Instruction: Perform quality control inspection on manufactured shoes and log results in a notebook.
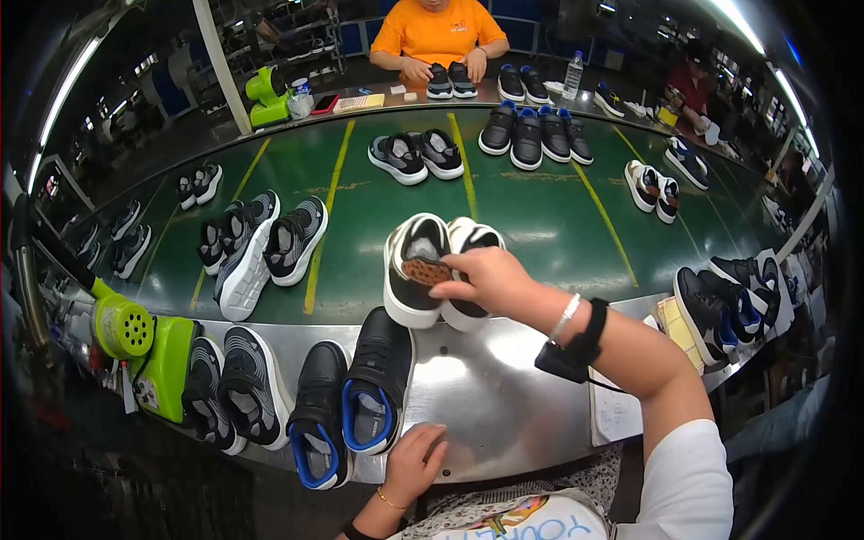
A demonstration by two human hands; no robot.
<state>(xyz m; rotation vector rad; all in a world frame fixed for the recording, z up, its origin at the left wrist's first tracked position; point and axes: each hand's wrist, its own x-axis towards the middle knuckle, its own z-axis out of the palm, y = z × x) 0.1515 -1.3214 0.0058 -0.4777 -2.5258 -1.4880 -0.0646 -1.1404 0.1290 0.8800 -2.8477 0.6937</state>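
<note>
My right hand [486, 281] reaches over the belt edge and pinches a brown spotted part of a black-and-white shoe [412, 310] with a thick white sole. Its mate [472, 236], with white stripes, stands close beside it, partly behind my hand. My left hand [416, 459] rests at the near edge of the metal table [513, 396], holding nothing, its fingers slightly bent and the thumb apart. Just left of it stands a pair of black shoes with blue lining [376, 387]; the left hand is apart from them.
Several pairs of shoes stand on the green belt [540, 225]. Grey-black sneakers [256, 382] and a lime-green device [166, 364] are at the left. More shoes [706, 310] and a notepad [616, 418] lie at the right. Across the belt, an orange-shirted person [439, 36] handles shoes.
</note>
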